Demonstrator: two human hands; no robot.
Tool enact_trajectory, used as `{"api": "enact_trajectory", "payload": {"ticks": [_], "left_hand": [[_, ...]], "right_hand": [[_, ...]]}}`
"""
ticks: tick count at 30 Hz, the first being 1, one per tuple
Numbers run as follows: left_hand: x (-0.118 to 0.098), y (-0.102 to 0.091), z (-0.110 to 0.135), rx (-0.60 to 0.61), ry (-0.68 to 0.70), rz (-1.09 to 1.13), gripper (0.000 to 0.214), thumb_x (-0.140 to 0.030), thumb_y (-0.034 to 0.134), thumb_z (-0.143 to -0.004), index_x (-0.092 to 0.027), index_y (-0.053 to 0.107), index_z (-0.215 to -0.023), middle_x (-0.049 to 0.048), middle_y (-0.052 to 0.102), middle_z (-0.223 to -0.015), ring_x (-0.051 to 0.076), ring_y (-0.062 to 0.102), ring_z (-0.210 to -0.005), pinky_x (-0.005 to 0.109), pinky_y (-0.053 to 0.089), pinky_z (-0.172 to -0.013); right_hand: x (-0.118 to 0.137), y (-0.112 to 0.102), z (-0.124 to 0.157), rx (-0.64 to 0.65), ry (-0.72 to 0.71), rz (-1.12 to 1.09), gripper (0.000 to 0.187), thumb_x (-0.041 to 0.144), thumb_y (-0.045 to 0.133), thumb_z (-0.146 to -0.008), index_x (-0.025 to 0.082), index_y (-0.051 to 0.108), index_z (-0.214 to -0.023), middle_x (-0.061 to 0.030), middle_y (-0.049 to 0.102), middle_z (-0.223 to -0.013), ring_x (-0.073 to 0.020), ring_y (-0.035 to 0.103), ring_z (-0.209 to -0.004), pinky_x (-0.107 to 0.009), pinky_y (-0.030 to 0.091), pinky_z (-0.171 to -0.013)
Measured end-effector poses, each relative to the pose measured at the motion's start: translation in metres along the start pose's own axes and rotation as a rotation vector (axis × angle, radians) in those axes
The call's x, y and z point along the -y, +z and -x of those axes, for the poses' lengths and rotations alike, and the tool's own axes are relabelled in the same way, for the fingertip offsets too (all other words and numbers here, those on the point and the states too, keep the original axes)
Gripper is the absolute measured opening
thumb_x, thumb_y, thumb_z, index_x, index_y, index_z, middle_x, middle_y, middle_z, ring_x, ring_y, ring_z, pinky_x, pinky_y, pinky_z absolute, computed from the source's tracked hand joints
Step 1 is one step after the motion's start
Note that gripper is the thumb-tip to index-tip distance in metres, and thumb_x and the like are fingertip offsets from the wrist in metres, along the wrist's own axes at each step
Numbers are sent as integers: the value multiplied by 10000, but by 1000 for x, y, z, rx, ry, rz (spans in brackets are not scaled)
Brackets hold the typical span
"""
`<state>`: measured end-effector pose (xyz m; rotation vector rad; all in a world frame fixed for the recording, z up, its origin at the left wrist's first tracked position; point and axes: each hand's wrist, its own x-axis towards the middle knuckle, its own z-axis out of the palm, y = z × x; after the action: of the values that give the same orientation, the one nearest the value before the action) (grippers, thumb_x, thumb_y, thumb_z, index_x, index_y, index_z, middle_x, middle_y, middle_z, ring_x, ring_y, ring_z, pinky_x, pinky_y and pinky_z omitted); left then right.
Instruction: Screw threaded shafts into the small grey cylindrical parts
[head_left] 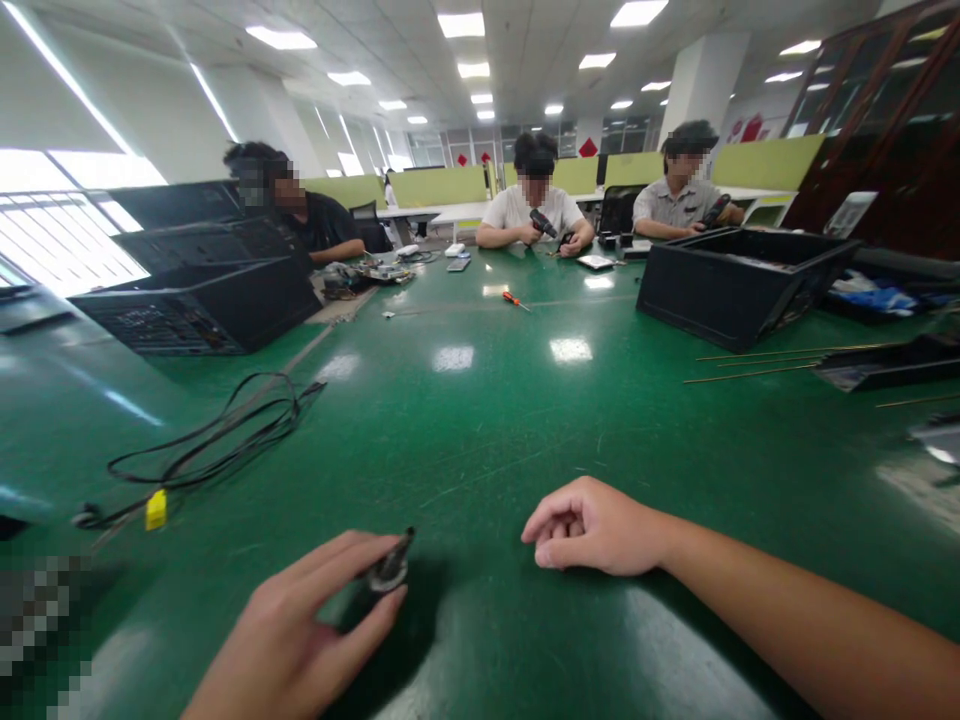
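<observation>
My left hand lies low at the near edge of the green table, its fingers wrapped round a dark tool with a thin tip that points up and to the right. My right hand rests on the table a little to the right, fingers curled into a loose fist with nothing visible in it. The two hands are a short gap apart.
A black cable with a yellow tag lies at left. Black computer cases stand at left and right. Thin rods lie at right, an orange screwdriver mid-table. Three people sit at the far side.
</observation>
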<state>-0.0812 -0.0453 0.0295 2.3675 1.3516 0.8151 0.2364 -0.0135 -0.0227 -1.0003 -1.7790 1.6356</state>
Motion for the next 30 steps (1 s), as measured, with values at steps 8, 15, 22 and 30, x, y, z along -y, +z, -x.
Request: {"api": "enact_trajectory", "payload": {"ticks": [8, 15, 22, 30], "left_hand": [[-46, 77, -75, 256, 134, 170, 355, -141, 650, -727, -229, 628, -1070, -2, 717, -920, 168, 675, -802, 270, 508, -729], [-25, 71, -62, 255, 199, 348, 327, -172, 638, -861, -243, 652, -1180, 34, 687, -1041, 169, 639, -940, 293, 492, -841], [-22, 83, -59, 237, 123, 372, 299, -224, 679, -877, -260, 641, -1171, 7, 705, -1021, 162, 648, -931, 288, 481, -839], [-24, 87, -59, 246, 111, 363, 276, -226, 702, -864, -266, 658, -1134, -12, 711, -1001, 146, 650, -915, 268, 478, -829]], "right_hand": [[-3, 3, -1, -215, -109, 127, 206, 186, 765, -724, 148, 701, -916, 37, 611, -680, -93, 538, -574, -182, 392, -527], [-4, 7, 1, -218, -78, 265, 166, 173, 755, -728, 175, 709, -888, 37, 607, -705, -104, 523, -602, -201, 391, -563], [-2, 7, 2, -240, -119, 320, 108, 225, 731, -786, 184, 712, -884, 32, 615, -716, -111, 534, -624, -210, 386, -575], [-7, 9, 2, -304, -154, 320, 102, 165, 690, -800, 190, 717, -895, 9, 679, -789, -131, 589, -687, -219, 419, -616]]}}
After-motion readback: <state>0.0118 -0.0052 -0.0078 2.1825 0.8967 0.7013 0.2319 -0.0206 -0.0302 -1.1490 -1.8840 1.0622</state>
